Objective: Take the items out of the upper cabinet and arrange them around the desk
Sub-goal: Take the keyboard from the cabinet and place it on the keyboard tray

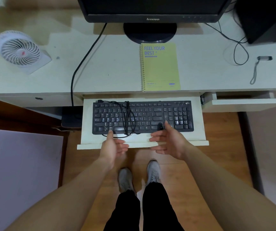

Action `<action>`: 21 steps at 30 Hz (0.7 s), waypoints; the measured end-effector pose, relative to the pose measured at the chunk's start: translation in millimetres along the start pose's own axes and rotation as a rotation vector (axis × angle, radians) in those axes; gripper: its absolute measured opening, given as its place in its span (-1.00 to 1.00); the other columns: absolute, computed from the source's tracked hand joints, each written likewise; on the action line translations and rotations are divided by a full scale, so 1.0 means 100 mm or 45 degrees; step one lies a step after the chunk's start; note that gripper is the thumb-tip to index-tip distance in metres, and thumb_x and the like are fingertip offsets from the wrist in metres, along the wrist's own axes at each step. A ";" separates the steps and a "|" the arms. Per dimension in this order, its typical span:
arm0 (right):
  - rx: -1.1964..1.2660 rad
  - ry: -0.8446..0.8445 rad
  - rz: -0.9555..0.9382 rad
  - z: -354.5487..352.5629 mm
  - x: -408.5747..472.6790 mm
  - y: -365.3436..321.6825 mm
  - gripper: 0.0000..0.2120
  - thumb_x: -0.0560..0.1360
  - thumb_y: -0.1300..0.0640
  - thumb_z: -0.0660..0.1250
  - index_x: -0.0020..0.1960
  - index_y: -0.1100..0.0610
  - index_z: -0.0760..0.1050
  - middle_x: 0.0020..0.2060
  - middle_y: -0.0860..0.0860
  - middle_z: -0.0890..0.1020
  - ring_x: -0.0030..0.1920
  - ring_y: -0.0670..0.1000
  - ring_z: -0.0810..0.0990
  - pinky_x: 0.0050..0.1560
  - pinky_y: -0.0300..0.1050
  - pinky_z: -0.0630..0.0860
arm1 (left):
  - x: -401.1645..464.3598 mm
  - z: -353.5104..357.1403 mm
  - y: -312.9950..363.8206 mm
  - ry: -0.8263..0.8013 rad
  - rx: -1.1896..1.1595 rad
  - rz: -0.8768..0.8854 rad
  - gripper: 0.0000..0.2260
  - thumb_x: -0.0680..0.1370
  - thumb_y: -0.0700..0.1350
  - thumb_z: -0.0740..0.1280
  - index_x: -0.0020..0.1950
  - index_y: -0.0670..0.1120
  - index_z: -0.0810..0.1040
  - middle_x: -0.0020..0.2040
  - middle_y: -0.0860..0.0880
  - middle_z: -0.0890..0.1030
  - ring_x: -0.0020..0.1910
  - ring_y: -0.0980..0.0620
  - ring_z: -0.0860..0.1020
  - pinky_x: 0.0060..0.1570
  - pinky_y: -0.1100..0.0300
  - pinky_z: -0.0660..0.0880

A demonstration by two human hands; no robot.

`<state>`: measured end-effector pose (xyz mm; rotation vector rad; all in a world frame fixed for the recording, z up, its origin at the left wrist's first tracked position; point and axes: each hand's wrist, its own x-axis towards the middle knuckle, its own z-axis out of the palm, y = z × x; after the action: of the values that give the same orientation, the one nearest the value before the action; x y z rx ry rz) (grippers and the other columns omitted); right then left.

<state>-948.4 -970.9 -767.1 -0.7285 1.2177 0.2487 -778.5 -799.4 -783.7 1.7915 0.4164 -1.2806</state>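
While a small white fan (20, 48) stands at the desk's (110, 72) left end, the left hand (113, 145) hovers palm-in over the pull-out tray's (198, 117) front edge, fingers loosely spread and holding nothing. The black keyboard (150, 116) lies on that tray, its cable coiled across the keys. The right hand (168, 141) mirrors it, fingers relaxed and apart; a yellow notebook (160, 67) lies beyond, a USB stick (264, 58) far right.

The desk (114, 70) offered open surface between the fan (20, 48) at far left and the notebook (160, 67), crossed only by a black cable (84, 57). Right of the notebook, bare surface ran to a looped cord (240, 49) and a small strapped device (264, 58). The monitor base (149, 33) blocked the rear centre. The keyboard (143, 116) filled most of the pull-out tray (142, 144), its own cable (127, 117) lying across the keys.
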 end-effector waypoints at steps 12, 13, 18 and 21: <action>1.027 0.107 -0.208 0.30 0.02 -0.10 -0.51 0.64 -0.32 0.13 0.02 0.12 0.42 -0.05 0.10 0.52 0.27 0.39 0.57 0.47 0.30 0.37 | -0.11 0.14 0.45 0.035 -1.171 -0.207 -0.42 0.68 0.18 0.10 0.48 -0.26 0.32 0.49 -0.35 0.39 0.46 -0.30 0.42 0.52 -0.14 0.31; 1.097 0.142 -0.215 0.34 0.04 -0.11 -0.52 0.64 -0.31 0.15 0.13 0.13 0.41 -0.02 0.11 0.50 0.27 0.41 0.57 0.46 0.31 0.38 | -0.10 0.14 0.49 0.000 -1.233 -0.217 -0.36 0.67 0.19 0.10 0.56 -0.28 0.23 0.53 -0.37 0.33 0.50 -0.32 0.37 0.54 -0.15 0.26; 1.468 0.168 -0.256 0.48 0.09 -0.17 -0.41 0.64 -0.25 0.19 0.51 0.10 0.24 0.44 0.19 0.38 0.41 0.45 0.44 0.50 0.32 0.33 | -0.06 0.14 0.70 -0.112 -1.340 -0.222 -0.25 0.66 0.21 0.10 0.65 -0.27 0.05 0.61 -0.37 0.19 0.58 -0.34 0.23 0.58 -0.19 0.14; 1.573 0.015 -0.281 0.47 0.15 -0.25 -0.18 0.63 -0.28 0.15 0.69 0.04 -0.14 0.65 0.23 0.13 0.56 0.40 0.26 0.55 0.37 0.20 | 0.00 0.15 0.85 -0.159 -1.322 -0.216 -0.23 0.65 0.23 0.10 0.66 -0.27 0.00 0.63 -0.35 0.15 0.61 -0.32 0.17 0.60 -0.18 0.10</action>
<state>-893.3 -963.3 -764.4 0.2272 1.0402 -0.6618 -728.7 -859.6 -746.1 0.8048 0.9613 -0.9780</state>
